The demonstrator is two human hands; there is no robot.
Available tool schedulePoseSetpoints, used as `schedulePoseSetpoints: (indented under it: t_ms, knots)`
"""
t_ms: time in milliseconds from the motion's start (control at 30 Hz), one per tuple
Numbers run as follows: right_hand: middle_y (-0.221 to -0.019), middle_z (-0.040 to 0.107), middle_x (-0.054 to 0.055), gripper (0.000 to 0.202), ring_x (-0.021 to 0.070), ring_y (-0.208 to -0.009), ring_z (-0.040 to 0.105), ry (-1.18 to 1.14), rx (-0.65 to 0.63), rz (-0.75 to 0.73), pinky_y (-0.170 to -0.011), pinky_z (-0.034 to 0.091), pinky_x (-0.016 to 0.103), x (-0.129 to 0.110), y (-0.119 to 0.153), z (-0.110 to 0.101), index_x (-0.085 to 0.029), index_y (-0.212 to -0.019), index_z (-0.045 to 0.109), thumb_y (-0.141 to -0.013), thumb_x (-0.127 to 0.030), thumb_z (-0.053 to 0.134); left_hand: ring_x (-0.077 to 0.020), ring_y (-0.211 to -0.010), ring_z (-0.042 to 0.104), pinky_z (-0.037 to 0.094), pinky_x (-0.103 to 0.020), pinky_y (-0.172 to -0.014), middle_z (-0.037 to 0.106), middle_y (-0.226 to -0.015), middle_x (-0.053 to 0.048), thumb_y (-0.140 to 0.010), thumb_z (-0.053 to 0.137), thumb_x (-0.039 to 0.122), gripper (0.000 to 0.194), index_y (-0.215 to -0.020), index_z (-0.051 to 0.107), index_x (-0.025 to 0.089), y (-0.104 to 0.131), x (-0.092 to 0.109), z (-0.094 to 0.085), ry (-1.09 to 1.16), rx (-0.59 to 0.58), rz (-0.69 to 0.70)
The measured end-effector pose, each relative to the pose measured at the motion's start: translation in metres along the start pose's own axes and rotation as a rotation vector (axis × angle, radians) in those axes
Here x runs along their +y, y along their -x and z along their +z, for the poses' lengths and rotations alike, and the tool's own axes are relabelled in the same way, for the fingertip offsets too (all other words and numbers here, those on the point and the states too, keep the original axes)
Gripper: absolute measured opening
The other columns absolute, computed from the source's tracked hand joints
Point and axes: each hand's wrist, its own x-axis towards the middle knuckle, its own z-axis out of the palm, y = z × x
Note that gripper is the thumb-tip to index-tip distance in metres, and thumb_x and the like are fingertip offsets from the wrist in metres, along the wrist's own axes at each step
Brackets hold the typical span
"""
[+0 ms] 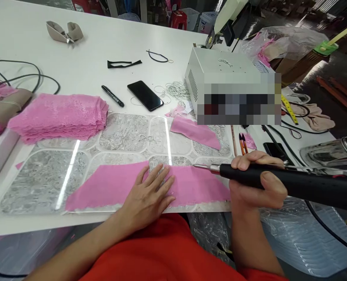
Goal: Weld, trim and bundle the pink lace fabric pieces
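My left hand [150, 191] lies flat with its fingers spread on pink fabric. One stretch of the fabric [103, 185] runs out to its left and another stretch [199, 187] to its right; whether they join under the hand is hidden. In my right hand [257, 181] is a thick black corded cutting tool [302, 185], fingers wrapped around its barrel. The slim metal tip points left, at the upper edge of the right-hand fabric; I cannot tell if it touches. Beyond them lies a smaller curved pink piece [195, 132].
Beneath the fabric is a clear patterned mat [44, 179]. A pink lace stack [62, 117] sits at left, with a marker [112, 96] and phone [145, 95] behind. A grey box [226, 64] stands back right. Cords, a tape measure [289, 109] and a glass jar [326, 152] crowd the right.
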Motion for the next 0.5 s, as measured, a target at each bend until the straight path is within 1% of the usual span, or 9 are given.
schedulePoseSetpoints:
  t_ms: [67, 167, 367, 500]
  knots:
    - [-0.067, 0.053, 0.0, 0.016, 0.0102, -0.046, 0.046, 0.01, 0.01, -0.008, -0.045, 0.041, 0.027, -0.0016, -0.0006, -0.0054, -0.018, -0.067, 0.059, -0.057, -0.023, 0.048, -0.028, -0.128, 0.044, 0.025, -0.049, -0.109, 0.055, -0.132, -0.009, -0.091, 0.05, 0.034, 0.034, -0.12, 0.059, 0.018, -0.0002, 0.0001, -0.0003, -0.003, 0.001, 0.002]
    - [-0.069, 0.053, 0.0, 0.015, 0.0101, -0.047, 0.048, -0.005, -0.008, 0.008, -0.046, 0.041, 0.028, -0.0021, 0.0016, -0.0085, -0.018, -0.068, 0.06, -0.057, -0.021, 0.05, -0.0279, -0.128, 0.044, 0.025, -0.049, -0.109, 0.055, -0.132, -0.009, -0.092, 0.048, 0.034, 0.035, -0.121, 0.059, 0.018, -0.0005, -0.0002, -0.0008, -0.012, -0.006, 0.001]
    - [-0.071, 0.053, 0.0, 0.014, 0.0105, -0.049, 0.049, -0.004, -0.039, 0.033, -0.048, 0.043, 0.029, 0.0007, 0.0045, -0.0088, -0.019, -0.07, 0.059, -0.06, -0.023, 0.051, -0.0285, -0.128, 0.044, 0.025, -0.048, -0.109, 0.055, -0.133, -0.008, -0.091, 0.049, 0.036, 0.036, -0.121, 0.059, 0.019, -0.0002, -0.0001, 0.0, -0.011, -0.01, -0.02]
    - [-0.071, 0.053, 0.0, 0.011, 0.0105, -0.05, 0.049, 0.005, -0.056, 0.012, -0.048, 0.044, 0.029, 0.0039, 0.0059, -0.0071, -0.019, -0.071, 0.057, -0.062, -0.023, 0.052, -0.029, -0.128, 0.044, 0.025, -0.048, -0.108, 0.054, -0.133, -0.009, -0.092, 0.048, 0.035, 0.036, -0.121, 0.059, 0.018, -0.0002, -0.0007, 0.0007, -0.008, -0.004, -0.009]
